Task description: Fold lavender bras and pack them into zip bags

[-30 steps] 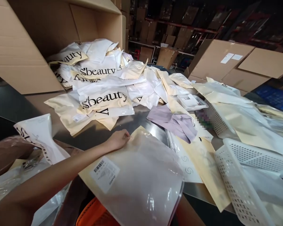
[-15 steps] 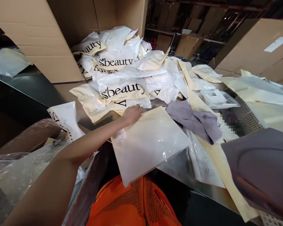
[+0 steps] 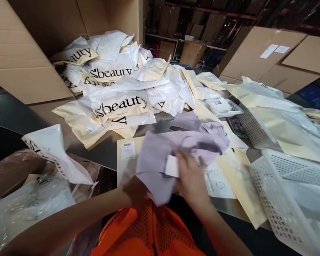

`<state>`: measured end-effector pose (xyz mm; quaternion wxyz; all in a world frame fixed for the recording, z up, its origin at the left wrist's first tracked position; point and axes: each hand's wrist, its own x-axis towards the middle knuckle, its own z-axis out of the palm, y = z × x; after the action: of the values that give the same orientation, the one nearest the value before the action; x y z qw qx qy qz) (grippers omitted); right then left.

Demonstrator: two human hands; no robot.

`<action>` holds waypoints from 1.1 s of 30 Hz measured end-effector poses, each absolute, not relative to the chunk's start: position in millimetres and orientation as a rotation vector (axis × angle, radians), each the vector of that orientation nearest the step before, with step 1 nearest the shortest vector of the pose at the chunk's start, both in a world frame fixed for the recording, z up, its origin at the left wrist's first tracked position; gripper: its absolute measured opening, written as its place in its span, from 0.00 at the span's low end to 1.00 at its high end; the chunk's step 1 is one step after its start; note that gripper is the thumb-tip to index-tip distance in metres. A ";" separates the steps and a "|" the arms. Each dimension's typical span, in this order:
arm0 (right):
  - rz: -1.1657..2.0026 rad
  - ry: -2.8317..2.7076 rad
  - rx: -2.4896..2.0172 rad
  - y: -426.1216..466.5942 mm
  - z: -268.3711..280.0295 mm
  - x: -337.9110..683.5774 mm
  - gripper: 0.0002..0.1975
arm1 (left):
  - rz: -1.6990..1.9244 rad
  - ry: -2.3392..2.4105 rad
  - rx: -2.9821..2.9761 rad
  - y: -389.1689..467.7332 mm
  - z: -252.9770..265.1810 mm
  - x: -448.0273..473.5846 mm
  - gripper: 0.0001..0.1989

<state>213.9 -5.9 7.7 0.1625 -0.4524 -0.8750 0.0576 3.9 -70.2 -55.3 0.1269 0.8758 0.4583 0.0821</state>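
A lilac cloth garment (image 3: 154, 153) with a white tag (image 3: 172, 166) is gathered over the near edge of the table. My right hand (image 3: 192, 174) is closed on it beside the tag, slightly blurred. At the garment's lower left edge is my left hand (image 3: 138, 190), its fingers hidden behind the cloth and smeared by motion. Under the garment lies a cream and clear mailer bag (image 3: 122, 165) with a barcode label. More lilac fabric (image 3: 188, 121) lies just behind the garment.
A heap of printed mailer bags (image 3: 120, 103) spills from a large cardboard box (image 3: 42, 53). White perforated baskets (image 3: 272, 199) stand to the right, with more bags around them. A white printed bag (image 3: 50, 149) and crumpled clear plastic (image 3: 42, 199) are at left. Cartons (image 3: 272, 53) stand behind.
My right hand has come into view with the lilac garment, now over the mailer bag. My left hand has drawn back toward me. The view has swung right, revealing more of the near basket.
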 end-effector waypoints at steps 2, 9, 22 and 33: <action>0.312 -2.676 -1.277 -17.3 -1.6 205.2 0.30 | 0.263 1.280 2.533 -72.8 -38.1 -13.2 0.35; 0.410 -2.603 -0.985 -33.2 -1.7 228.4 0.29 | 0.326 1.642 2.454 -93.1 16.6 -81.8 0.09; 0.038 -2.557 -1.145 33.8 -7.2 232.4 0.17 | 0.449 1.799 2.586 -43.8 -43.4 -1.6 0.23; 0.413 -2.350 -1.089 106.2 19.7 209.6 0.10 | 0.930 1.550 2.796 -48.8 -41.5 -35.6 0.12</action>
<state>209.6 106.2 19.7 0.2566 -0.4015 -0.8659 0.1521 -35.6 -48.8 -41.5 -0.0936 0.8361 0.4634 0.2782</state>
